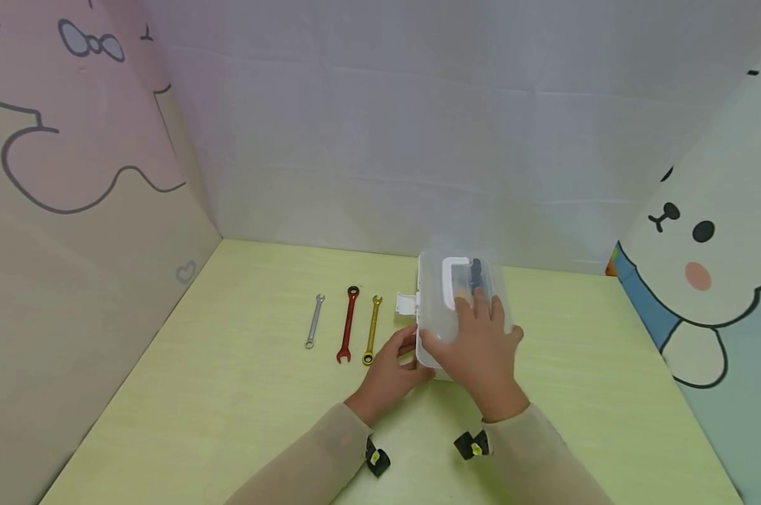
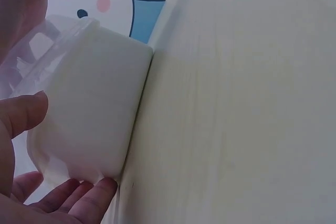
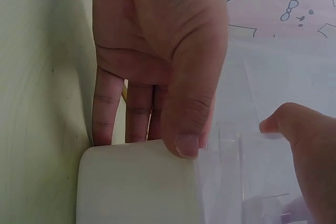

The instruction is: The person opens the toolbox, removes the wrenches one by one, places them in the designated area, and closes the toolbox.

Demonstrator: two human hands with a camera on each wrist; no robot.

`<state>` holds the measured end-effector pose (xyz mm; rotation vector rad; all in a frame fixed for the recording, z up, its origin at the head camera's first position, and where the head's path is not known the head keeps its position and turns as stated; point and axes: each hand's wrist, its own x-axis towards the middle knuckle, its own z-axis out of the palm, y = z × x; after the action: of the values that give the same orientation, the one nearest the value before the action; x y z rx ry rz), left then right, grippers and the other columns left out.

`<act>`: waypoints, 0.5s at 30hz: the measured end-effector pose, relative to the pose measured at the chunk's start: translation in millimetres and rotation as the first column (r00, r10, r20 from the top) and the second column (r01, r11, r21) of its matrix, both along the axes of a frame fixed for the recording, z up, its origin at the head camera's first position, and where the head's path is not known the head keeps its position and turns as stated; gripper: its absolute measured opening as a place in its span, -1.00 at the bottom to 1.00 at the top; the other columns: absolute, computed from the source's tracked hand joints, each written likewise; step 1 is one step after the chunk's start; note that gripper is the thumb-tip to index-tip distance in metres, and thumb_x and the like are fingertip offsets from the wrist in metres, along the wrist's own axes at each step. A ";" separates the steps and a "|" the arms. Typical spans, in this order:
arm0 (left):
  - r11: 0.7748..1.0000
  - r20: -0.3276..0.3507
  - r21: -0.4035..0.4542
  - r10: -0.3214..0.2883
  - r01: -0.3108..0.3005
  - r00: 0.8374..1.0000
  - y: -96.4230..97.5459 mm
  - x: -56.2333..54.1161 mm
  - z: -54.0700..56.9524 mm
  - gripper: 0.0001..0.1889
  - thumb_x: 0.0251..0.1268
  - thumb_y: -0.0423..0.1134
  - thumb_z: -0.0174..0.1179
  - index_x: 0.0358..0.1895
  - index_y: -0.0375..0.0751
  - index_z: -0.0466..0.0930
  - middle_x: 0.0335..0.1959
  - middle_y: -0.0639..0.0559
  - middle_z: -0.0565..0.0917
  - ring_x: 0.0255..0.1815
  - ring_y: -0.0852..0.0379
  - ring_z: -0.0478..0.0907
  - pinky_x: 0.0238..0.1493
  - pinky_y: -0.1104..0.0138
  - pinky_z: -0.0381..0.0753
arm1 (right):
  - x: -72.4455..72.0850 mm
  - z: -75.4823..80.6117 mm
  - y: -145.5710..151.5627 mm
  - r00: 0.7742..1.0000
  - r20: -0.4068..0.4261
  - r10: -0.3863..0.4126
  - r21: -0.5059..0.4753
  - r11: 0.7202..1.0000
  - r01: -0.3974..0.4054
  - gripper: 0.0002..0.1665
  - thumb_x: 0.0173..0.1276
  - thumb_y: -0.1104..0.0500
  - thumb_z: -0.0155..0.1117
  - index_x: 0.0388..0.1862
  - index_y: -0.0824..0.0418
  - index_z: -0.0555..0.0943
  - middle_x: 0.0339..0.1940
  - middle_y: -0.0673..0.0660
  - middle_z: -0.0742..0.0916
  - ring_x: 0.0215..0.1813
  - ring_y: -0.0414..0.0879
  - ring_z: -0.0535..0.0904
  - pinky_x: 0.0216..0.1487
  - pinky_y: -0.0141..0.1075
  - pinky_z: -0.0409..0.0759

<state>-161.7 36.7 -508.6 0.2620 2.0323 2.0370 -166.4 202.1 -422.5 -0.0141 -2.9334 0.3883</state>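
A white plastic storage box [image 1: 432, 319] with a clear lid and white handle stands on the table, its lid down. On its left side the white latch [image 1: 406, 304] sticks outward. My left hand [image 1: 389, 372] holds the near left corner, thumb [image 2: 26, 113] on the near end and fingers along the left side. Spread over the lid lies my right hand [image 1: 484, 354], its fingers pointing away from me; its thumb [image 3: 294, 121] shows by the lid's edge in the right wrist view. Through the lid a dark item [image 1: 476, 272] shows, partly hidden by the fingers.
Left of the box lie three wrenches side by side: a silver wrench [image 1: 314, 321], a red wrench [image 1: 348, 324] and a yellow wrench [image 1: 372, 330]. A pale wall [image 1: 380, 140] rises behind the yellow-green table [image 1: 247, 421], with cartoon-printed panels on both sides.
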 end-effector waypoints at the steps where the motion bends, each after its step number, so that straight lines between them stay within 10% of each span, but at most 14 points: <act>1: 1.000 0.003 -0.001 0.000 0.000 1.000 -0.2 0.3 0.1 -0.15 0.24 -0.30 0.49 0.57 0.00 0.27 0.40 -0.04 0.47 0.41 -0.02 0.43 0.29 0.15 0.54 | 0.0 -1.0 -0.8 1.000 0.001 0.001 0.009 1.000 -0.001 0.04 0.21 -0.51 0.21 0.43 0.17 0.44 0.56 0.36 0.33 0.54 0.42 0.09 0.04 0.64 0.19; 15: 1.000 0.010 -0.009 0.007 -0.006 1.000 -0.5 2.1 0.5 -0.16 0.28 -0.27 0.46 0.59 -0.02 0.24 0.40 -0.02 0.46 0.39 0.01 0.43 0.29 0.15 0.55 | 1.8 -0.5 -10.1 0.999 0.038 0.001 0.070 0.998 -0.004 0.15 0.18 -0.55 0.22 0.50 0.21 0.40 0.59 0.36 0.29 0.57 0.41 0.04 0.10 0.64 0.15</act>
<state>-159.6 36.2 -508.0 0.2435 2.0386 2.0284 -164.6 192.0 -423.0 -0.0082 -2.9830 0.2887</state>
